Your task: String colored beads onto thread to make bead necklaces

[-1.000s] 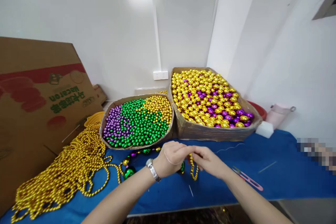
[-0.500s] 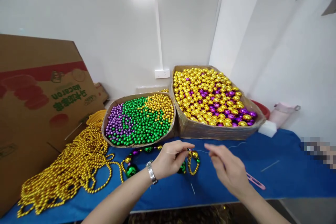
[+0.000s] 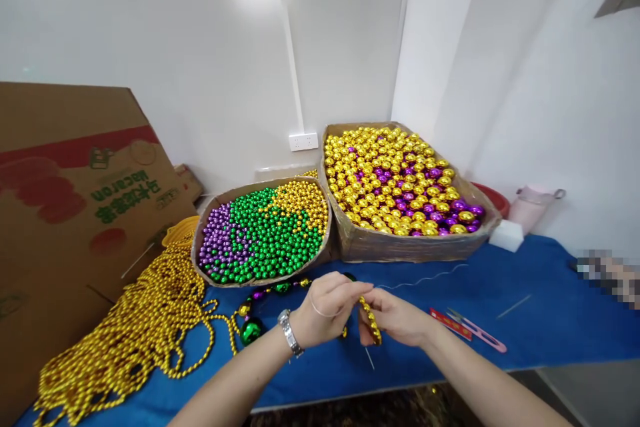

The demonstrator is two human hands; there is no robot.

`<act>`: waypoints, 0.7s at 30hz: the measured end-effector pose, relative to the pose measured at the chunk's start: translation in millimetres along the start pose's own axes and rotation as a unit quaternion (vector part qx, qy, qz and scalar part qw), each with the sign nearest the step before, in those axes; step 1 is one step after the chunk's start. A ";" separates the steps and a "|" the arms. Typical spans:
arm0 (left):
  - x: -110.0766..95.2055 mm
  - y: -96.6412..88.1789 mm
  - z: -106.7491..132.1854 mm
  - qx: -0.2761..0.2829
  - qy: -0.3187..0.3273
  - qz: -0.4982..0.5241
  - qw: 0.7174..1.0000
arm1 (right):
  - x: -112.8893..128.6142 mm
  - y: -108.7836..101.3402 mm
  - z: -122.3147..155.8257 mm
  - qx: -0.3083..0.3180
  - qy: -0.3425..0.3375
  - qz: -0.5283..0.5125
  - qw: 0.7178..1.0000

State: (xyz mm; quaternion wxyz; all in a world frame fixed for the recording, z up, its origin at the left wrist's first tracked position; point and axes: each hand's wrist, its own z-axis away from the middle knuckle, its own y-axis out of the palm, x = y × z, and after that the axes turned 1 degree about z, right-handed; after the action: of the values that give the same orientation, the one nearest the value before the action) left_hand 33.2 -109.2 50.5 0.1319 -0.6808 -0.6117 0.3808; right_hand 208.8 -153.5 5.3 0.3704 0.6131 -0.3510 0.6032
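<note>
So the left hand (image 3: 325, 307) and right hand (image 3: 397, 317) meet over the blue surface (image 3: 525, 333), each grip pinched shut on a short gold bead strand (image 3: 373, 325). A cardboard bead box (image 3: 400, 250) sits right behind.

Mirror-glossy, metallic-looking finish on the gold bead strand (image 3: 371, 321) and the loose beads (image 3: 260, 233). Matt, rough brown cardboard for the trays (image 3: 400, 250) and box (image 3: 60, 213). Smooth matt blue cloth (image 3: 540, 320) underneath, shiny metal watch band (image 3: 290, 333).

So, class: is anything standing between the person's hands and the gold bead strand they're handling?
Nothing visible does. The left hand and right hand both pinch the gold bead strand directly, just above the blue cloth.
</note>
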 end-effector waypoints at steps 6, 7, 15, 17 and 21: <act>4.9 3.8 7.1 -0.022 -0.057 -0.042 0.997 | 4.9 3.1 4.8 -0.087 0.013 0.007 0.996; 7.1 4.6 9.3 -0.022 -0.051 -0.061 0.997 | 5.1 3.8 6.2 -0.097 0.016 0.011 0.995; 18.2 0.8 39.4 0.006 -0.171 -0.159 0.972 | -3.9 8.0 8.0 -0.184 0.005 0.006 0.983; 13.9 -2.3 44.3 -0.034 -0.267 -0.067 0.961 | -7.1 10.2 7.9 -0.204 0.000 -0.006 0.979; 0.0 -3.5 41.4 -0.141 -0.408 0.264 0.862 | -16.6 16.5 9.3 -0.237 -0.006 -0.053 0.970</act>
State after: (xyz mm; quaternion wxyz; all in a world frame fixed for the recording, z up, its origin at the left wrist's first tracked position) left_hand 2.5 -120.2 24.8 -0.3325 -0.6116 -0.4557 0.5547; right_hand 198.4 -169.9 -10.8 0.5344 0.5294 -0.4530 0.4786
